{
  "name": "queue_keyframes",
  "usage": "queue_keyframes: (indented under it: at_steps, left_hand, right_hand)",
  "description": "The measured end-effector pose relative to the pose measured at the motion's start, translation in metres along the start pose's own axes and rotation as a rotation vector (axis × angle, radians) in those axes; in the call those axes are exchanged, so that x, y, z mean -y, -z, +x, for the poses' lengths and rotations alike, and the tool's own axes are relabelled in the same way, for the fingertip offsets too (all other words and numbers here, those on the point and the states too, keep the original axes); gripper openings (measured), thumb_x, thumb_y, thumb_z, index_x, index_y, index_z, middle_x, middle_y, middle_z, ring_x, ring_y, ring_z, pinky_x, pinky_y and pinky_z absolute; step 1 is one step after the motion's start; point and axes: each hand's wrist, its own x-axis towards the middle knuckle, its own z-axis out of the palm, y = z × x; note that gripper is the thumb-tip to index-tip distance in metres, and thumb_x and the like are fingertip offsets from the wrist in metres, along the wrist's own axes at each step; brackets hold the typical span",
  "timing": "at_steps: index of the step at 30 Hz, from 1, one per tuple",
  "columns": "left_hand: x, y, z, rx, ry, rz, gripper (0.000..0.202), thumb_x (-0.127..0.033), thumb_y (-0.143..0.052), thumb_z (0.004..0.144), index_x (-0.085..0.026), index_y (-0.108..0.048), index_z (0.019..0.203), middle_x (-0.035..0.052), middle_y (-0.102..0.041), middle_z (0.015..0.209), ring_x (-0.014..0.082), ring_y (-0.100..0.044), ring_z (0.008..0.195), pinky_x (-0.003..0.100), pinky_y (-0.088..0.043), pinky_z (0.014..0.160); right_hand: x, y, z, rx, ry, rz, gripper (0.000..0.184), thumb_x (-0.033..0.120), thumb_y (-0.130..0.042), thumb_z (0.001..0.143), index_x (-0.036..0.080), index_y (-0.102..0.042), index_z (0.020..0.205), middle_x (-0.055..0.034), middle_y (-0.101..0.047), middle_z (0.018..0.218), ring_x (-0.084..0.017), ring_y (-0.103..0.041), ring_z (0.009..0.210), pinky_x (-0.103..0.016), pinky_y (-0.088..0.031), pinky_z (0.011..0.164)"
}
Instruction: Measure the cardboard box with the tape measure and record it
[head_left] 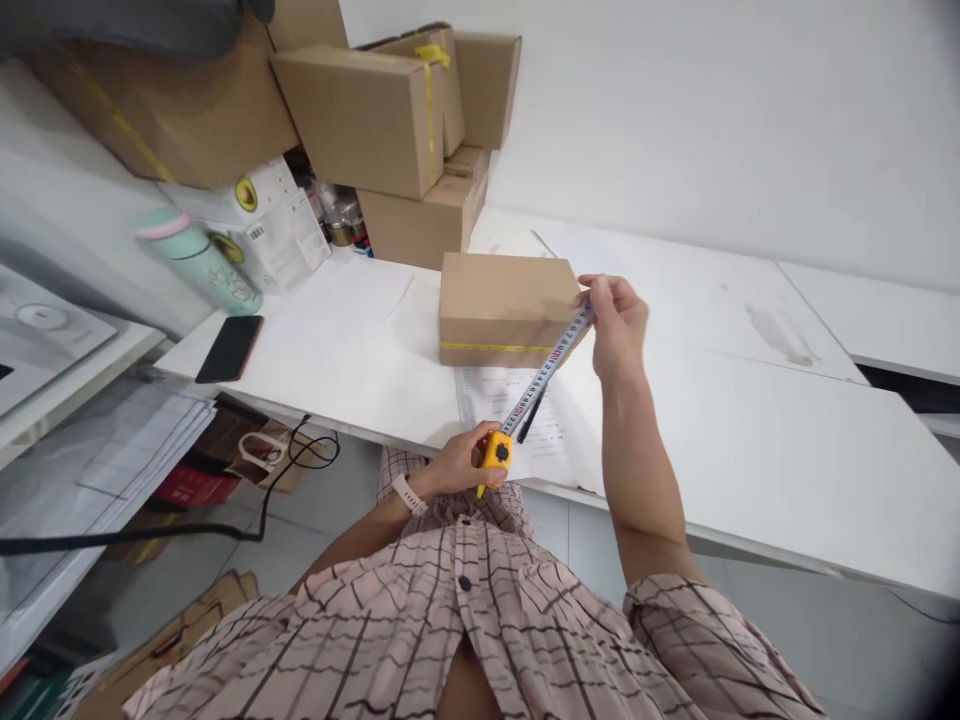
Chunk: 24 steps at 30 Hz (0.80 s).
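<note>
Left hand (pixel 459 462) grips a yellow tape measure (pixel 496 452); right hand (pixel 616 325) pinches its blade (pixel 551 365) beside a cardboard box (pixel 502 295)

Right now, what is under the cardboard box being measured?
A printed sheet reaches its front edge on the white table; whether it continues beneath the box is hidden.

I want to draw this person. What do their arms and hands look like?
Both hands are bare, no gloves. The left hand has a watch with a pale pink strap on its wrist. The right hand has a bare wrist. The short sleeves belong to a pink shirt with dark check lines and dark buttons.
</note>
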Motion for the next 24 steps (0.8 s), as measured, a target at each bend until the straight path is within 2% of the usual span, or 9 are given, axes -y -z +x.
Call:
queue_keyframes:
  at_steps: [3,6,10,12,14,16,19,22,24]
  left_hand:
    - [-0.001,-0.004,-0.006,-0.02,0.004,-0.009,0.07,-0.038,-0.081,0.073,-0.028,-0.051,0.136,0.0061,-0.062,0.107,0.0204,-0.063,0.085,0.033,-0.055,0.072]
    - [0.003,-0.008,-0.012,-0.133,-0.01,-0.074,0.095,-0.034,-0.086,0.068,-0.031,-0.036,0.149,0.0105,-0.054,0.127,0.0231,-0.062,0.101,0.036,-0.055,0.083]
    - [0.009,-0.006,-0.015,-0.271,-0.03,-0.068,0.106,-0.033,-0.088,0.067,-0.03,-0.026,0.153,0.0093,-0.055,0.125,0.0233,-0.061,0.103,0.04,-0.051,0.091]
    - [0.008,0.0,-0.014,-0.313,-0.054,-0.029,0.103,-0.032,-0.088,0.068,-0.03,-0.028,0.152,0.0084,-0.056,0.122,0.0238,-0.06,0.107,0.041,-0.049,0.096]
    - [0.005,0.011,-0.01,-0.358,-0.07,0.013,0.1,-0.031,-0.087,0.068,-0.029,-0.03,0.151,0.0077,-0.057,0.12,0.0238,-0.06,0.108,0.041,-0.047,0.098]
    - [0.002,0.025,-0.002,-0.436,-0.087,0.078,0.097,-0.031,-0.087,0.068,-0.028,-0.034,0.149,0.0078,-0.058,0.119,0.0243,-0.061,0.107,0.041,-0.047,0.098]
    - [-0.001,0.048,0.019,-0.554,-0.14,0.275,0.09,-0.029,-0.087,0.068,-0.025,-0.04,0.145,0.0105,-0.057,0.127,0.0289,-0.058,0.117,0.044,-0.044,0.103]
    - [0.002,0.064,0.044,-0.563,-0.179,0.546,0.082,-0.024,-0.084,0.07,-0.023,-0.044,0.142,0.0116,-0.055,0.136,0.0327,-0.054,0.125,0.048,-0.04,0.109]
    - [0.006,0.069,0.059,-0.524,-0.171,0.705,0.078,-0.021,-0.081,0.073,-0.023,-0.043,0.142,0.0115,-0.055,0.137,0.0329,-0.054,0.124,0.048,-0.041,0.108]
  right_hand:
    - [0.005,0.014,-0.015,-0.029,-0.041,0.099,0.045,0.067,-0.048,0.092,0.026,-0.065,0.098,-0.0005,-0.059,0.073,-0.014,-0.057,0.06,-0.029,-0.046,0.054]
    - [-0.001,0.006,-0.061,-0.009,-0.163,0.14,0.039,0.064,-0.06,0.087,0.025,-0.062,0.088,0.002,-0.057,0.068,-0.011,-0.049,0.051,-0.028,-0.044,0.05]
    - [-0.016,-0.022,-0.133,0.271,-0.371,0.171,0.039,0.063,-0.064,0.082,0.025,-0.062,0.085,0.0029,-0.057,0.062,-0.014,-0.052,0.052,-0.03,-0.047,0.053]
    - [-0.023,-0.029,-0.153,0.351,-0.414,0.105,0.041,0.065,-0.059,0.085,0.024,-0.063,0.088,0.0007,-0.062,0.068,-0.016,-0.055,0.057,-0.031,-0.048,0.056]
    - [-0.031,-0.028,-0.16,0.312,-0.432,-0.085,0.043,0.066,-0.05,0.089,0.025,-0.062,0.087,-0.0017,-0.065,0.072,-0.018,-0.059,0.063,-0.033,-0.048,0.062]
    - [-0.039,-0.021,-0.157,0.243,-0.462,-0.377,0.043,0.064,-0.044,0.092,0.025,-0.06,0.089,-0.0038,-0.067,0.075,-0.022,-0.062,0.071,-0.035,-0.048,0.069]
    - [-0.05,-0.014,-0.149,0.271,-0.503,-0.731,0.043,0.063,-0.045,0.092,0.024,-0.057,0.105,-0.0082,-0.071,0.085,-0.029,-0.066,0.083,-0.04,-0.046,0.077]
    - [-0.052,-0.014,-0.146,0.365,-0.478,-0.838,0.049,0.059,-0.05,0.091,0.021,-0.05,0.122,-0.0122,-0.072,0.095,-0.032,-0.066,0.091,-0.04,-0.045,0.077]
    - [-0.05,-0.016,-0.146,0.409,-0.457,-0.864,0.045,0.048,-0.051,0.093,0.02,-0.047,0.128,-0.0129,-0.072,0.099,-0.03,-0.066,0.091,-0.038,-0.044,0.076]
